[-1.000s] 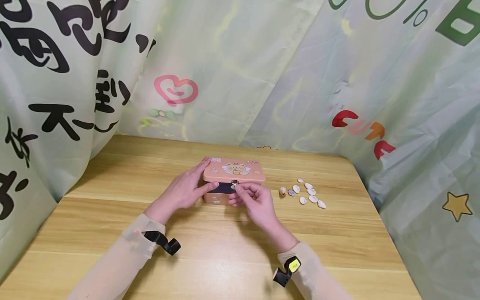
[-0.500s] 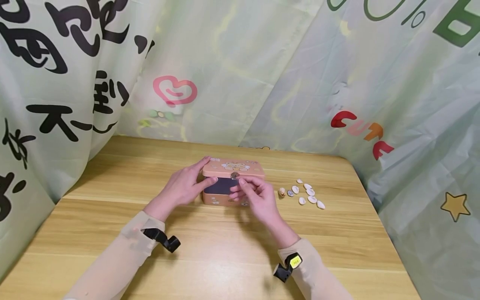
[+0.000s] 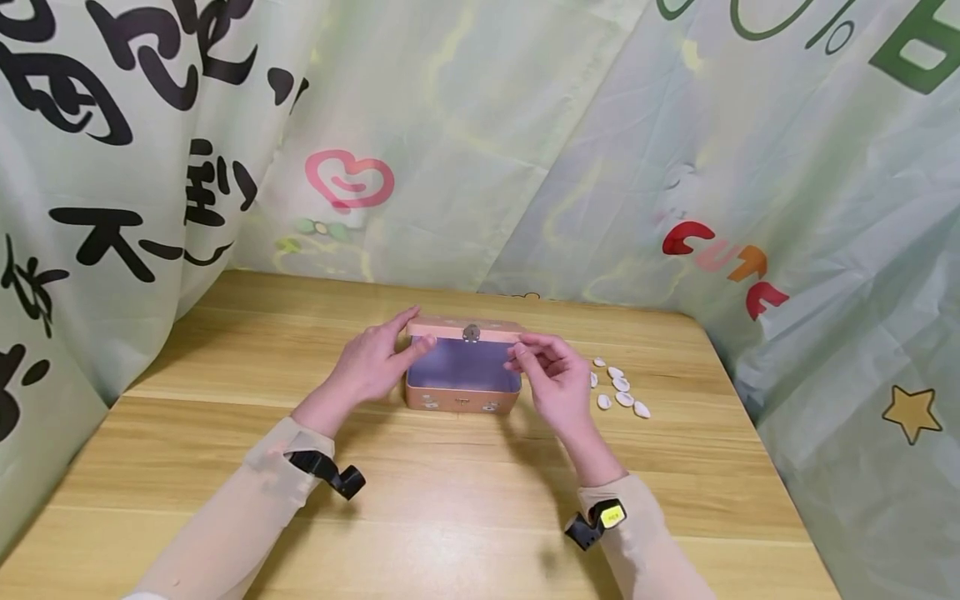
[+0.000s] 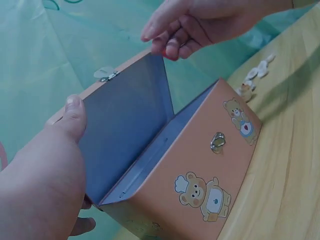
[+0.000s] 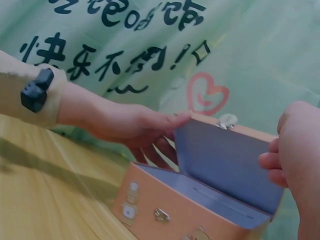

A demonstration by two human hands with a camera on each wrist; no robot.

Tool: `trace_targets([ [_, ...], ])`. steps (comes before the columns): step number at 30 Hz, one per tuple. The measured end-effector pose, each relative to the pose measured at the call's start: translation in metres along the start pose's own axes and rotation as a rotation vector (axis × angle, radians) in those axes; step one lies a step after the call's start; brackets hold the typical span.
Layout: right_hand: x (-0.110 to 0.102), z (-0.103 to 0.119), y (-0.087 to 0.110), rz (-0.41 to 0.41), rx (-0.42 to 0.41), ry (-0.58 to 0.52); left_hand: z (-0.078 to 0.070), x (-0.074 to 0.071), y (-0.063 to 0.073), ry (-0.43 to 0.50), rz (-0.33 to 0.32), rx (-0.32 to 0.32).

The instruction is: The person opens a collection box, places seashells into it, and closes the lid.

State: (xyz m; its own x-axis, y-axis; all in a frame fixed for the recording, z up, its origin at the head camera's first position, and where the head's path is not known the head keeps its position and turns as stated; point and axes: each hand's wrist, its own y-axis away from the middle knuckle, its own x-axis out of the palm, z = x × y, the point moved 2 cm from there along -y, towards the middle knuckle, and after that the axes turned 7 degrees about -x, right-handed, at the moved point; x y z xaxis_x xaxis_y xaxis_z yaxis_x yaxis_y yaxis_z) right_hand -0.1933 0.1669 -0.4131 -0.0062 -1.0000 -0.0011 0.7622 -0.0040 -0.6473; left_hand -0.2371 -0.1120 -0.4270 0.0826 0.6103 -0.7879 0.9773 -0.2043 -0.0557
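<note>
A pink tin box (image 3: 462,400) with bear pictures stands on the table, its hinged lid (image 4: 127,107) raised and the blue inside showing. My left hand (image 3: 367,364) holds the lid's left side, thumb over the edge and other fingers behind it, as the right wrist view shows. At the opposite corner of the lid is my right hand (image 3: 558,379), its fingers loosely curled and the fingertips right at the edge. A metal clasp (image 3: 471,333) sits on the lid's front edge; its catch (image 4: 218,143) is on the box front.
Several white shells (image 3: 621,384) lie on the wooden table (image 3: 420,517) to the right of the box, some hidden by my right hand. A printed curtain (image 3: 450,167) hangs behind and along both sides.
The lid has swung up and back, from slightly raised to upright. My right hand has left the clasp and moved right to the lid's corner; my left hand has barely moved.
</note>
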Motion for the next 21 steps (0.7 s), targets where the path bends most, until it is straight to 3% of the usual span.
trace_targets([
  [5, -0.015, -0.009, -0.002, -0.118, -0.077, 0.078, -0.001, -0.001, -0.002, 0.019, -0.002, -0.02],
  [10, -0.022, -0.022, 0.001, -0.177, -0.053, 0.182, -0.003, -0.001, -0.004, 0.05, -0.01, -0.044],
  [15, -0.015, -0.03, 0.0, -0.085, -0.014, 0.263, -0.006, 0.0, -0.003, 0.085, -0.039, -0.069],
  [21, 0.001, -0.009, -0.003, 0.081, 0.047, 0.322, -0.01, 0.004, -0.002, 0.175, -0.058, -0.081],
])
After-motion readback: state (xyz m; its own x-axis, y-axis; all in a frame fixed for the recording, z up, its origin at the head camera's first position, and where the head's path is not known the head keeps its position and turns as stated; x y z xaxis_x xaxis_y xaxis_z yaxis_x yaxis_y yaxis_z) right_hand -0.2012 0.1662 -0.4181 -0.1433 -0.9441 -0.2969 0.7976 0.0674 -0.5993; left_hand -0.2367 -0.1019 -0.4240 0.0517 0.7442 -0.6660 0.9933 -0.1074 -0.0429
